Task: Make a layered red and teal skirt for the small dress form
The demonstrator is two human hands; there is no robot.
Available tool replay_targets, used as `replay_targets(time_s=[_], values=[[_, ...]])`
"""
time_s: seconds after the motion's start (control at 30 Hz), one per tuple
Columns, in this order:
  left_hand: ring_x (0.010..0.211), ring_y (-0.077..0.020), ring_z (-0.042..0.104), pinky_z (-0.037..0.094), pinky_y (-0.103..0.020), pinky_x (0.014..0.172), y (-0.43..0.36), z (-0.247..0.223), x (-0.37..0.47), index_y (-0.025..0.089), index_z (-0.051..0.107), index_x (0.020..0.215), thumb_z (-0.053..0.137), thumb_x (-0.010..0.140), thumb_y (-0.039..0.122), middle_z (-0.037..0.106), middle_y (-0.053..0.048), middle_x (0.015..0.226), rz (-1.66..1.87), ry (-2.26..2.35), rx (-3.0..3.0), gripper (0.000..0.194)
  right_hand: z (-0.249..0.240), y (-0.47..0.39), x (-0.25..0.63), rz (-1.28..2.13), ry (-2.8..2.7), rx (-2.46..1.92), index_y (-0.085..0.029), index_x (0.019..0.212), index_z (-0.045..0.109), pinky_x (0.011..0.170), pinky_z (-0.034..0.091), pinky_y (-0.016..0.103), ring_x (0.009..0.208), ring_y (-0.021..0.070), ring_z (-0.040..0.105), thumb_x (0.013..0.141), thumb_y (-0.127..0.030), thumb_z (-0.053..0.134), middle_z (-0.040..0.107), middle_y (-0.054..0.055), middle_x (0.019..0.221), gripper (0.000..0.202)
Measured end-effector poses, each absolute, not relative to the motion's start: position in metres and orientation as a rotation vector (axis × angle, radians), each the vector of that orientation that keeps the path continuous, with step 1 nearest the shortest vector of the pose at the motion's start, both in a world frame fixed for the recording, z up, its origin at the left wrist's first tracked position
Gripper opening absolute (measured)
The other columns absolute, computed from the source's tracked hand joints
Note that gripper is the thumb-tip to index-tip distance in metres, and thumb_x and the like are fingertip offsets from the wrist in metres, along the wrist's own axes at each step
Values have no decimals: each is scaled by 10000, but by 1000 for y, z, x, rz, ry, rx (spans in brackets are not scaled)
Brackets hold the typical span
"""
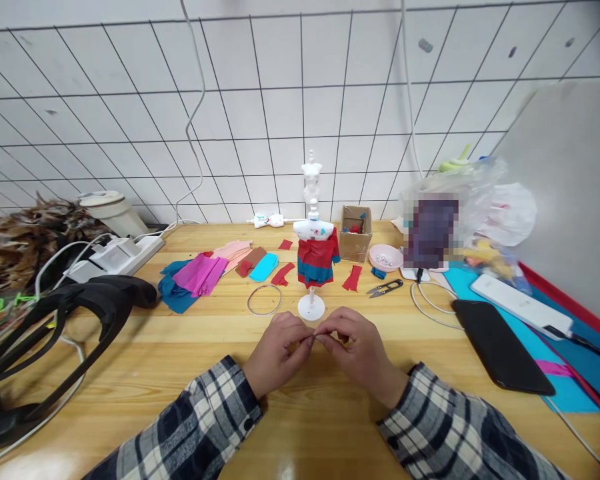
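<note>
My left hand [281, 352] and my right hand [359, 352] meet fingertip to fingertip over the wooden table. Both are closed in a pinch; whatever lies between the fingertips is too small to make out. Just beyond them stands a small white dress form [313, 231] on a round white base [311, 307]. It wears a red and blue crepe-paper garment [316, 259], with a sleeve on the right side only. Red paper scraps [352, 278] lie to its right, and another red strip [283, 274] lies to its left.
Thread snips [386, 288], a pink bowl [386, 257] and a cardboard box [356, 233] stand right of the form. A metal ring [265, 299] and folded coloured papers [200, 273] lie left. A black phone [503, 347] rests at right, a black headset-like frame [55, 333] at left.
</note>
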State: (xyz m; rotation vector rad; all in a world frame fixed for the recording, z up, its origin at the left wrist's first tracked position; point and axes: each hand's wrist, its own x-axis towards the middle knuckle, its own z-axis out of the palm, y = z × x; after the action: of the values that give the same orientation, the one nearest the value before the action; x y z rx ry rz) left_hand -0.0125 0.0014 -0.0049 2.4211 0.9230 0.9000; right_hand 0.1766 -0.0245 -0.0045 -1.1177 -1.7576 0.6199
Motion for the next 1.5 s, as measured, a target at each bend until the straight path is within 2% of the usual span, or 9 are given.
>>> replay_targets(time_s=[0.3, 0.4, 0.57, 0.63, 0.73, 0.9, 1.03, 1.37, 1.5], values=[[718, -171, 569, 458, -319, 691, 4, 5, -27, 200, 738, 978, 480, 959, 286, 643, -38, 723, 1217, 1162, 2192, 273, 1, -19, 189, 587, -1581, -1056, -227, 819, 770, 564, 483, 234, 662, 128, 614, 846, -216, 687, 672, 25, 770, 88], [903, -202, 595, 479, -360, 830, 19, 41, -38, 221, 693, 1150, 536, 939, 364, 665, -60, 933, 1432, 1253, 2082, 299, -4, -16, 196, 427, -1489, -1046, -254, 899, 787, 646, 525, 252, 729, 140, 647, 858, -215, 675, 688, 28, 804, 125], [1434, -329, 324, 373, -528, 1092, 69, 106, -35, 311, 180, 1551, 711, 756, 559, 338, -127, 1561, 1151, 969, 2010, 988, 13, -5, 201, 287, -1373, -1009, -276, 982, 777, 721, 540, 297, 801, 160, 649, 886, -211, 630, 701, 35, 851, 187], [1462, -332, 282, 362, -531, 1108, 87, 117, -27, 353, 163, 1548, 748, 677, 616, 287, -103, 1594, 1014, 891, 1947, 1082, 32, 6, 199, 287, -1304, -1008, -275, 953, 775, 768, 539, 333, 835, 176, 644, 892, -259, 628, 705, 38, 874, 160], [1362, -341, 451, 463, -485, 1036, 98, 121, -8, 343, 259, 1525, 799, 581, 624, 435, -119, 1501, 934, 807, 1803, 1123, 63, 26, 190, 403, -1102, -975, -247, 965, 757, 776, 539, 345, 864, 178, 632, 905, -370, 594, 695, 49, 951, 212], [1106, -296, 642, 548, -441, 925, 80, 127, 20, 200, 555, 1351, 812, 670, 447, 670, -110, 1204, 1007, 886, 1883, 769, 85, 33, 176, 811, -941, -752, -248, 968, 746, 630, 501, 256, 720, 108, 560, 855, -401, 640, 677, 32, 1007, 218], [1033, -278, 663, 523, -472, 967, 58, 132, 9, 234, 725, 1092, 764, 749, 425, 713, -56, 1103, 1109, 1140, 2162, 395, 89, 19, 177, 1121, -880, -633, -260, 940, 752, 450, 347, 203, 515, 53, 359, 830, -383, 670, 616, -13, 797, 184], [932, -212, 676, 564, -353, 836, 14, 76, -54, 232, 642, 1035, 802, 727, 353, 704, -28, 1081, 1612, 1389, 1695, 367, 91, -2, 166, 1560, -877, -597, -240, 916, 721, 396, 206, 205, 470, 51, 246, 749, -381, 723, 519, -45, 664, 219], [860, -201, 683, 569, -311, 726, -8, 39, -45, 216, 596, 1127, 783, 734, 381, 697, -37, 995, 1465, 1427, 1635, 465, 87, -21, 155, 1423, -1121, -695, -237, 837, 723, 429, 291, 208, 491, 67, 350, 773, -364, 740, 539, -38, 634, 143]])
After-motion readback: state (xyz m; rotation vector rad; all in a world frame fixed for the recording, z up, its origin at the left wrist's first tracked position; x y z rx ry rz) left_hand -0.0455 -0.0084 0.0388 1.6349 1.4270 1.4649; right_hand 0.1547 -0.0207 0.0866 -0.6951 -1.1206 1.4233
